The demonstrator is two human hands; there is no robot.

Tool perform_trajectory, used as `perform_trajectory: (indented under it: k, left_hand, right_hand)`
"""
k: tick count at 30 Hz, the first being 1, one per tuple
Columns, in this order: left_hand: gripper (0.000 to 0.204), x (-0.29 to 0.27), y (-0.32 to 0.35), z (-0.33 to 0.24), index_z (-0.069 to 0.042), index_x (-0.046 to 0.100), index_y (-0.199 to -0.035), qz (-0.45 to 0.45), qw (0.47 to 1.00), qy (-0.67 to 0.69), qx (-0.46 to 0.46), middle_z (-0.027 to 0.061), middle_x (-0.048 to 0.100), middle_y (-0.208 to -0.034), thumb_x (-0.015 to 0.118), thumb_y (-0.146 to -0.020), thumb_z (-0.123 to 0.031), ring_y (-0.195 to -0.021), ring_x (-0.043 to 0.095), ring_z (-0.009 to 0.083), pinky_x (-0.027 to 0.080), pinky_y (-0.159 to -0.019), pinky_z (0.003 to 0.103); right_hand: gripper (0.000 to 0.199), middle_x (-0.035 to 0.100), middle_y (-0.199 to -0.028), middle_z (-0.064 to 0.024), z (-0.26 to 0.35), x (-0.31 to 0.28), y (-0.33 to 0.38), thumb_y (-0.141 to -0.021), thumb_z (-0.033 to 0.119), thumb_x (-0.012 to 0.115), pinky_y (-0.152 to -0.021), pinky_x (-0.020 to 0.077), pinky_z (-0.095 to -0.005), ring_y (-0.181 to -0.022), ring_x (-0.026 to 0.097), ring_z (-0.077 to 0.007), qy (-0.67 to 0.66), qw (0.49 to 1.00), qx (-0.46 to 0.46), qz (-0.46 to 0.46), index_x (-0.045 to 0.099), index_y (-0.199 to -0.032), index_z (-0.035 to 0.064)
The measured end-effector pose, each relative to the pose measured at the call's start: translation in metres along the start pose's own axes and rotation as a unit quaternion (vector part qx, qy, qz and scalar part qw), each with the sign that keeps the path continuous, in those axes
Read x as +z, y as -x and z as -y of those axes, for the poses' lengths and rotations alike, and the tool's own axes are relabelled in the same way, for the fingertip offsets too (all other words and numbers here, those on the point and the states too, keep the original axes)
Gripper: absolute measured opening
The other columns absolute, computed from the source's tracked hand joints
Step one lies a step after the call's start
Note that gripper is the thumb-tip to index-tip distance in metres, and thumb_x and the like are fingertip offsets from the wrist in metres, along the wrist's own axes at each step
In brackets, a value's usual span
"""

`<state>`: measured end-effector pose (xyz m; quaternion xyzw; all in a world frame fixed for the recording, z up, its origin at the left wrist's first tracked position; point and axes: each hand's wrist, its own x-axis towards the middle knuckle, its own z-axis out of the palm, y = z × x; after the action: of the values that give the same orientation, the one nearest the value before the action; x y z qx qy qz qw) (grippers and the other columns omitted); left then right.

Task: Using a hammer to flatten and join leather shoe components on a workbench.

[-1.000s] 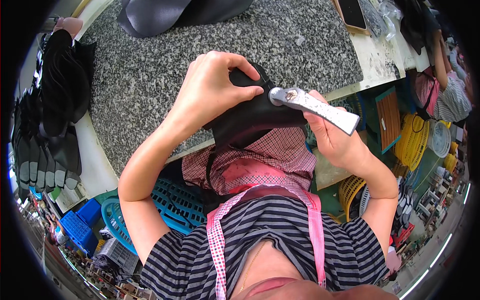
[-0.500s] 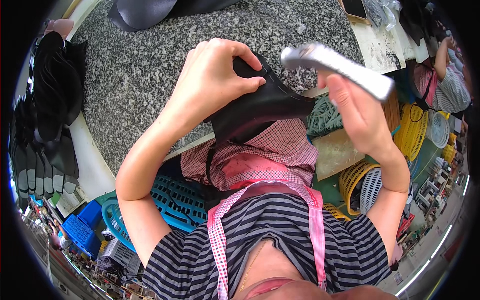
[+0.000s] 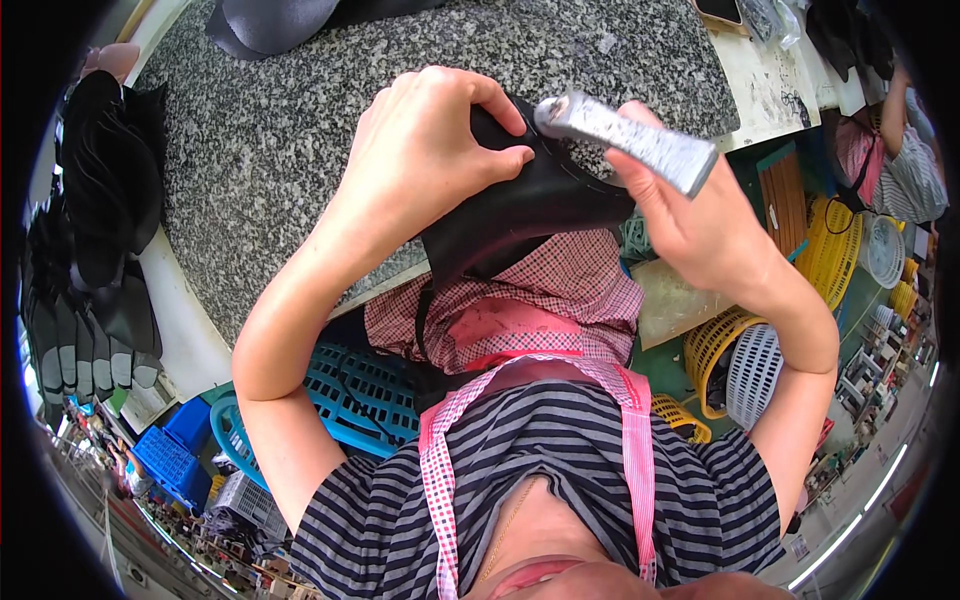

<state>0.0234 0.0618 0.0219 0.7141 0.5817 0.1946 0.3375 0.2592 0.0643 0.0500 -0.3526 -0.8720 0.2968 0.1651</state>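
A black leather shoe upper (image 3: 530, 205), with a dashed pale line along its curved edge, lies over the front edge of the granite slab (image 3: 260, 170) and hangs toward my lap. My left hand (image 3: 420, 140) pinches its upper edge between thumb and forefinger. In my right hand (image 3: 705, 225) is a grey metal hammer (image 3: 650, 148), fingers wrapped round it and thumb along its side. The hammer's rounded end is over the leather edge, close to my left fingertips; whether it touches cannot be told.
Stacked black leather pieces (image 3: 115, 190) lie at the left, more dark pieces (image 3: 275, 22) on the slab's far side. A phone (image 3: 718, 10) lies at the far right. Baskets stand around me: turquoise (image 3: 360, 395), blue (image 3: 168, 468), yellow (image 3: 705, 355). Another person (image 3: 905, 165) is at the right.
My right hand has brought the hammer left and down to the leather's edge. My left hand keeps its pinch on the shoe upper in nearly the same place.
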Motion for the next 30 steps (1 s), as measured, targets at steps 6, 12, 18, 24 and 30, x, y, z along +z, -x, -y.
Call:
perform_trajectory:
  k: [6, 12, 18, 24, 30]
  left_hand:
    - [0.026, 0.002, 0.008, 0.004, -0.001, 0.072, -0.088, -0.023, 0.999, -0.035, 0.033, 0.0126, 0.068, -0.075, 0.082, -0.07, -0.017, -0.07, 0.065, 0.0236, 0.051, -0.069, 0.032]
    - [0.031, 0.001, 0.036, -0.003, -0.001, 0.067, -0.098, -0.062, 0.998, -0.028, -0.002, 0.0138, 0.069, -0.084, 0.081, -0.073, -0.012, -0.08, 0.07, 0.0254, 0.053, -0.075, 0.031]
    - [0.025, 0.01, 0.046, -0.002, -0.002, 0.069, -0.096, -0.101, 0.995, 0.026, -0.012, 0.0107, 0.072, -0.087, 0.079, -0.075, -0.01, -0.08, 0.071, 0.0203, 0.054, -0.074, 0.03]
    - [0.022, 0.013, 0.048, 0.0, -0.002, 0.07, -0.094, -0.108, 0.994, 0.028, -0.01, 0.0108, 0.072, -0.086, 0.078, -0.075, -0.01, -0.078, 0.07, 0.0195, 0.054, -0.073, 0.03]
    - [0.022, 0.013, 0.046, -0.001, -0.001, 0.07, -0.093, -0.102, 0.994, 0.028, -0.01, 0.0112, 0.072, -0.086, 0.078, -0.076, -0.01, -0.079, 0.07, 0.0202, 0.054, -0.073, 0.03]
  right_hand:
    - [0.022, 0.06, -0.088, -0.0211, 0.006, 0.008, 0.002, -0.092, 0.004, 0.052, -0.062, 0.052, -0.0465, -0.074, 0.063, -0.0425, 0.011, 1.0, 0.005, 0.028, 0.061, -0.111, -0.0031]
    - [0.027, 0.062, -0.077, -0.0242, -0.006, 0.016, -0.002, -0.101, 0.018, 0.049, -0.06, 0.0481, -0.0482, -0.07, 0.06, -0.0429, -0.011, 0.999, -0.009, -0.032, 0.063, -0.098, -0.0041]
    - [0.04, 0.054, -0.064, -0.025, -0.004, 0.009, -0.005, -0.105, 0.026, 0.043, -0.056, 0.0431, -0.0486, -0.063, 0.056, -0.0438, 0.012, 0.999, 0.024, -0.022, 0.067, -0.093, -0.0041]
    - [0.038, 0.068, -0.096, -0.0151, 0.007, 0.017, 0.0, -0.106, 0.027, 0.042, -0.083, 0.0497, -0.0339, -0.09, 0.066, -0.024, -0.036, 0.993, -0.031, -0.108, 0.059, -0.12, -0.0034]
    - [0.029, 0.07, -0.093, -0.0171, 0.015, -0.009, -0.008, -0.102, 0.021, 0.05, -0.072, 0.0525, -0.0387, -0.079, 0.069, -0.032, -0.035, 0.995, 0.046, -0.08, 0.065, -0.115, -0.0009]
